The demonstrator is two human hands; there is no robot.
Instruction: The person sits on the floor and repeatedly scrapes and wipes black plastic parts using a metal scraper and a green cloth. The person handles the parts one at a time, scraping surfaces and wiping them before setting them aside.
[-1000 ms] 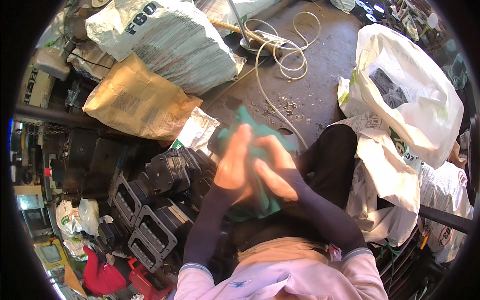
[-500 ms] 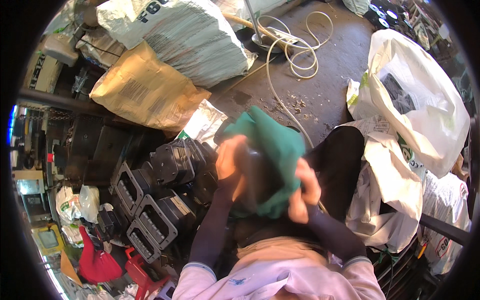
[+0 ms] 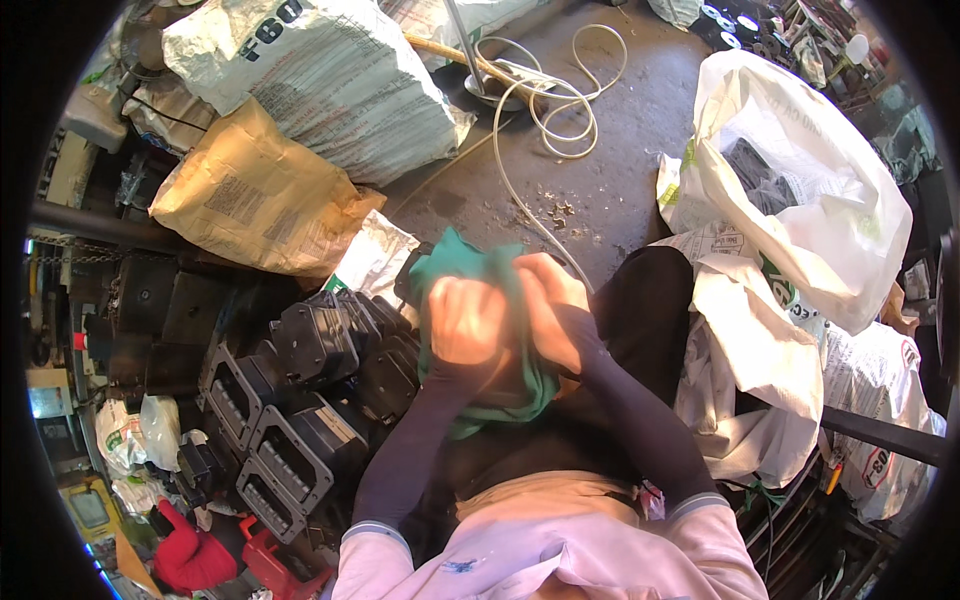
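Head view, only one: green cloth (image 3: 465,260) bunched above the lap, near the black housings (image 3: 318,340). Left hand (image 3: 465,322), a bit blurred, fingers curled together on it; right hand (image 3: 556,314) fingers bent around its right edge, tips hidden. Step looks like rubbing or wrapping; can't tell what's inside. Next move probably calls for a firm two-handed hold while turning the bundle.
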